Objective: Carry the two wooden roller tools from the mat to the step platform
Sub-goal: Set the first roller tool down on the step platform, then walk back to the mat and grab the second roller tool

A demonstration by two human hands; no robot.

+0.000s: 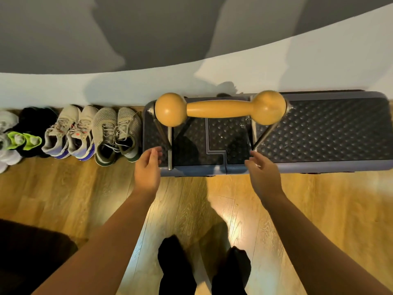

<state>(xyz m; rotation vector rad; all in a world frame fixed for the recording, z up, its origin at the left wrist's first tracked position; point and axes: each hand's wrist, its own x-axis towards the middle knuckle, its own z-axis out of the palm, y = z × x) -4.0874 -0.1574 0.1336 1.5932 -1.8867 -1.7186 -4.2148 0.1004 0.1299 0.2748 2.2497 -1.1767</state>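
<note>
A wooden roller tool (219, 108), a yellow-brown bar with a ball at each end on a metal-legged stand, rests on the left part of the dark studded step platform (331, 133). Its metal legs (169, 150) reach the platform's front edge. My left hand (147, 169) hovers open just left of the front leg, fingers apart, holding nothing. On the other side, my right hand (262, 173) is open too, close to the right leg's foot without gripping it. Only one roller tool is in view; no mat is visible.
A row of several shoes (89, 133) lines the white wall to the platform's left. The floor is wooden laminate (63, 192). My feet in black socks (176, 267) stand in front of the platform. A dark object (27, 252) sits at the lower left.
</note>
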